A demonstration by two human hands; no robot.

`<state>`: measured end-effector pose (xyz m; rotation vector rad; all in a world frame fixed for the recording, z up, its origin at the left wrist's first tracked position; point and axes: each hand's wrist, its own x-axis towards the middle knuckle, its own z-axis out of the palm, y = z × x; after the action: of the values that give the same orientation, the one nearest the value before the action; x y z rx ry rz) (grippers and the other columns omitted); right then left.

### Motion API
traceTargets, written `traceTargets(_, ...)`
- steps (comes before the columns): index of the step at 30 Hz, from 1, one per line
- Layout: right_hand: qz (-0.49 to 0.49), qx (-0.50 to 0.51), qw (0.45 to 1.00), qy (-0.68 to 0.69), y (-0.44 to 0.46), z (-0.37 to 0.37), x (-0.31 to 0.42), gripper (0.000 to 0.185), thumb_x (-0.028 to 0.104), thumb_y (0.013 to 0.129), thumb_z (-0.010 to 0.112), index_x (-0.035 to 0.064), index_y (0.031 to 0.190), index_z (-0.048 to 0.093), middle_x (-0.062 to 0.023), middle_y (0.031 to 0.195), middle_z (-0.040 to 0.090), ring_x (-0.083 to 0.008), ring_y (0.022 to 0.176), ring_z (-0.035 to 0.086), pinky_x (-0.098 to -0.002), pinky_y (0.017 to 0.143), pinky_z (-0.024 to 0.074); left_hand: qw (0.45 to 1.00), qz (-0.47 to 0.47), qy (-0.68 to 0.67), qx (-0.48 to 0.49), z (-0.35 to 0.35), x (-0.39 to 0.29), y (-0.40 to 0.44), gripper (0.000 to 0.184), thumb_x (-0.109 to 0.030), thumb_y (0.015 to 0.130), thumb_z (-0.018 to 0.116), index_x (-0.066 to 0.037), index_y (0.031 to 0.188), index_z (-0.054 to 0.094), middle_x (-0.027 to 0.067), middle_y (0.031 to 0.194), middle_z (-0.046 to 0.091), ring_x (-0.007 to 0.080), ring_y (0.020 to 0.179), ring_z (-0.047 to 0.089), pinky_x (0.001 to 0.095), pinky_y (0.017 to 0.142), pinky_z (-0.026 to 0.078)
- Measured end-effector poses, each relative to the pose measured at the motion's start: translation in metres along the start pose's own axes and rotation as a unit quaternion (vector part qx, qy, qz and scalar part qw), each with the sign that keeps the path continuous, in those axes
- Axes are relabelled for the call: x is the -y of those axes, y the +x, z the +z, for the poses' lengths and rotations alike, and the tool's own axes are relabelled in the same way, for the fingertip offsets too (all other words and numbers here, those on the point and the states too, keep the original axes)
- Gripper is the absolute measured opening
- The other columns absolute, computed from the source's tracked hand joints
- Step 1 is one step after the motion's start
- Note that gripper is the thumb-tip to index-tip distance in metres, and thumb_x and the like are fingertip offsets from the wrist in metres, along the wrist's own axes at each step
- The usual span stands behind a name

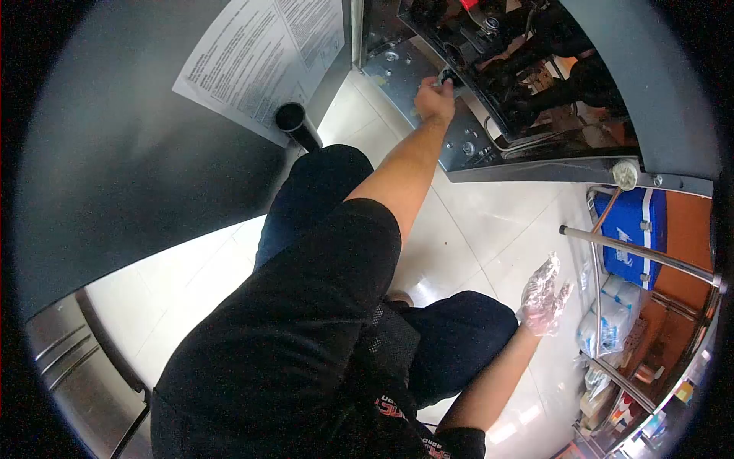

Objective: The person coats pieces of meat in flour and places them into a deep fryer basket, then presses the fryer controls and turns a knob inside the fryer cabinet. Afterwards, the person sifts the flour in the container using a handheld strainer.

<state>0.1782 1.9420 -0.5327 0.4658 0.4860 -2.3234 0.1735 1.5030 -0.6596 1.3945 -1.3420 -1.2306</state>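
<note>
My left hand (436, 101) reaches into the lower front of an open metal cabinet. Its fingers are closed around a small black knob-like part (449, 76) at the edge of the dark machinery (527, 84). The exact shape of that part is mostly covered by the fingers. My right hand (544, 300) wears a clear, crinkled plastic glove. It is held out over the floor beside my knee, fingers stretched, with nothing visible in it.
A dark door panel (153, 122) with a printed sheet (260, 61) stands at left, a black tube (300, 126) near its edge. To the right are a metal rack (650, 258), a blue cooler box (633, 237) and plastic-wrapped packs (612, 317). White tiles (489, 222) cover the floor.
</note>
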Motion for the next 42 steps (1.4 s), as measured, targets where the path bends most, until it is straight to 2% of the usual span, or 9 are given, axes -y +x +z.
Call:
traceTargets(2, 0.009, 0.014, 1.000, 0.001, 0.003, 0.002, -0.002, 0.059, 0.024, 0.085, 0.063, -0.0026, 0.132, 0.041, -0.0185, 0.136, 0.047, -0.0283, 0.115, 0.054, -0.0383, 0.094, 0.0492, 1.000, 0.008, -0.006, 0.009, 0.004, 0.008, 0.007, 0.026, -0.020, 0.080, 0.071, -0.001, 0.093, 0.061, 0.0109, 0.078, 0.068, 0.0216, 0.071, 0.067, 0.0345, 0.068, 0.050)
traceTargets(9, -0.005, -0.029, 0.999, 0.033, 0.006, 0.001, -0.001, 0.057, 0.024, 0.086, 0.061, -0.0019, 0.132, 0.042, -0.0187, 0.134, 0.049, -0.0292, 0.114, 0.054, -0.0387, 0.093, 0.0497, 0.998, -0.064, -0.020, 0.020, 0.013, 0.016, 0.015, 0.025, -0.021, 0.076, 0.074, -0.001, 0.088, 0.065, 0.0131, 0.083, 0.069, 0.0260, 0.074, 0.067, 0.0356, 0.071, 0.052)
traceTargets(11, 0.010, -0.012, 1.000, 0.024, 0.005, 0.000, 0.000, 0.056, 0.024, 0.086, 0.061, -0.0016, 0.133, 0.042, -0.0186, 0.133, 0.049, -0.0292, 0.114, 0.054, -0.0386, 0.093, 0.0495, 0.991, -0.066, -0.117, 0.003, 0.029, 0.040, 0.022, 0.025, -0.018, 0.075, 0.075, -0.001, 0.090, 0.065, 0.0110, 0.080, 0.069, 0.0233, 0.072, 0.067, 0.0340, 0.070, 0.052)
traceTargets(17, 0.009, -0.006, 0.999, 0.041, 0.006, -0.004, -0.001, 0.054, 0.021, 0.088, 0.057, 0.0002, 0.135, 0.039, -0.0166, 0.136, 0.047, -0.0282, 0.118, 0.051, -0.0390, 0.095, 0.0482, 0.993, -0.056, -0.104, 0.008, 0.009, 0.012, 0.008, 0.027, -0.012, 0.073, 0.076, -0.001, 0.094, 0.063, 0.0090, 0.078, 0.067, 0.0168, 0.072, 0.065, 0.0305, 0.068, 0.052)
traceTargets(24, -0.003, -0.036, 0.998, 0.046, 0.008, -0.006, 0.005, 0.059, 0.020, 0.086, 0.058, 0.0002, 0.137, 0.036, -0.0170, 0.137, 0.046, -0.0285, 0.117, 0.051, -0.0398, 0.093, 0.0484, 0.988, -0.046, -0.143, 0.031, 0.008, 0.014, 0.007, 0.029, -0.009, 0.073, 0.075, 0.001, 0.096, 0.059, 0.0092, 0.084, 0.065, 0.0174, 0.077, 0.063, 0.0311, 0.070, 0.050)
traceTargets(36, -0.040, -0.051, 0.997, 0.048, 0.010, -0.001, 0.000, 0.053, 0.028, 0.093, 0.050, -0.0015, 0.135, 0.037, -0.0189, 0.137, 0.044, -0.0315, 0.116, 0.051, -0.0402, 0.094, 0.0486, 0.991, 0.130, -0.008, -0.033, -0.002, 0.003, -0.003, 0.022, -0.003, 0.069, 0.074, -0.002, 0.086, 0.060, 0.0106, 0.082, 0.066, 0.0217, 0.074, 0.064, 0.0361, 0.070, 0.050)
traceTargets(39, -0.023, -0.031, 0.999, 0.036, 0.012, -0.005, 0.004, 0.055, 0.029, 0.092, 0.052, -0.0020, 0.134, 0.037, -0.0198, 0.137, 0.044, -0.0319, 0.116, 0.052, -0.0404, 0.094, 0.0483, 0.991, 0.104, -0.085, -0.026, 0.001, 0.005, -0.002, 0.019, -0.006, 0.073, 0.073, -0.002, 0.086, 0.059, 0.0107, 0.079, 0.066, 0.0208, 0.072, 0.065, 0.0345, 0.066, 0.050)
traceTargets(41, -0.014, -0.026, 0.999, 0.038, 0.011, -0.008, 0.004, 0.056, 0.030, 0.091, 0.053, -0.0022, 0.134, 0.037, -0.0203, 0.137, 0.044, -0.0323, 0.116, 0.052, -0.0405, 0.094, 0.0482, 0.995, -0.037, -0.087, 0.018, -0.001, 0.005, 0.000, 0.019, -0.009, 0.079, 0.071, -0.001, 0.090, 0.058, 0.0104, 0.074, 0.066, 0.0197, 0.069, 0.065, 0.0321, 0.059, 0.051)
traceTargets(42, -0.005, -0.017, 0.999, 0.040, 0.010, -0.007, 0.004, 0.057, 0.029, 0.090, 0.055, -0.0025, 0.134, 0.038, -0.0205, 0.136, 0.045, -0.0324, 0.116, 0.052, -0.0407, 0.095, 0.0481, 0.996, -0.039, -0.084, 0.020, -0.002, 0.004, -0.001, 0.019, -0.009, 0.079, 0.071, -0.001, 0.090, 0.058, 0.0104, 0.074, 0.066, 0.0197, 0.069, 0.065, 0.0321, 0.059, 0.051)
